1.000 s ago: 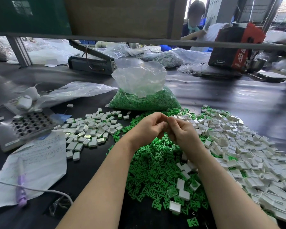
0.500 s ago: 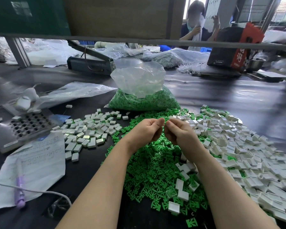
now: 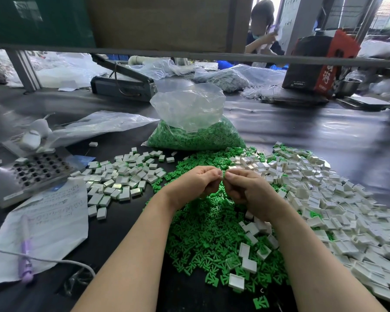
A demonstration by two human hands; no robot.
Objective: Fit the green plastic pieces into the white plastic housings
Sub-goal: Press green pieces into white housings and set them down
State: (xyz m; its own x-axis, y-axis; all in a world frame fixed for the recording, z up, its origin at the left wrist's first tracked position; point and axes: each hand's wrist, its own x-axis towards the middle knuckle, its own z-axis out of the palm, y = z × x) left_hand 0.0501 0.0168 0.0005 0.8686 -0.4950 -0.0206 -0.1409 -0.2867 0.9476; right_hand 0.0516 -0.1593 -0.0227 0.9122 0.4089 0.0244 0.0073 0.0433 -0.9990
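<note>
Above the green pieces point(image 3: 203, 228), left hand point(image 3: 190, 184) and right hand point(image 3: 249, 188) pinch one small part together. Filled housings point(image 3: 122, 176) piled left; empty white housings point(image 3: 324, 199) remain, far more.

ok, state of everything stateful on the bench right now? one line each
left hand: fingers curled, pinching a small piece at the fingertips
right hand: fingers curled, pinching the same piece
small piece: held between both hands, mostly hidden
bag of green pieces: open at the top, part full
green pieces pile: loose on the table
white housings pile: loose, unsorted
purple pen: lying on paper
</note>
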